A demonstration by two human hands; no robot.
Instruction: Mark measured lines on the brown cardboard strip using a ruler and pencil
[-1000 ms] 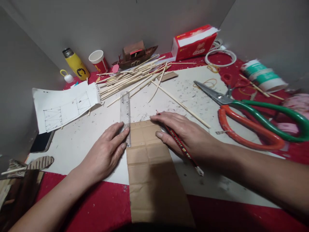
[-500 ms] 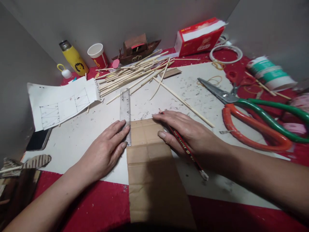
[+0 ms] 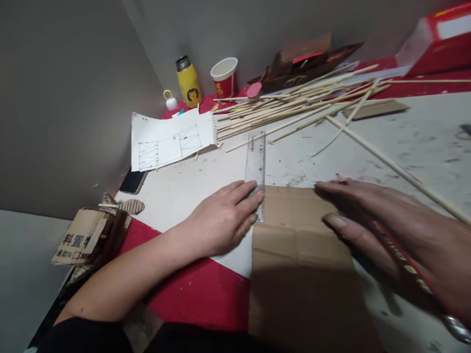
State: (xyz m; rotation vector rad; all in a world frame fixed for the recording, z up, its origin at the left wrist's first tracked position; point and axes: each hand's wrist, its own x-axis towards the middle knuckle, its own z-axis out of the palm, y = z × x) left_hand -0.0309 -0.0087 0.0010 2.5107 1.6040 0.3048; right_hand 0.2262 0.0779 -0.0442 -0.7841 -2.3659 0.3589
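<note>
Resting an unclenched left hand (image 3: 228, 215), fingers together, on the clear ruler (image 3: 255, 162) at the cardboard's (image 3: 298, 247) eleven o'clock corner; holding a pencil (image 3: 405, 267) between thumb and fingers of the right hand (image 3: 408, 220), toward two o'clock.

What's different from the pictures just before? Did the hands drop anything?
The head camera swung left, so things slid rightward in the picture and the big scissors left view. Nothing was grabbed or let go: the left hand stays on the ruler by the cardboard; the right hand still has the pencil.
</note>
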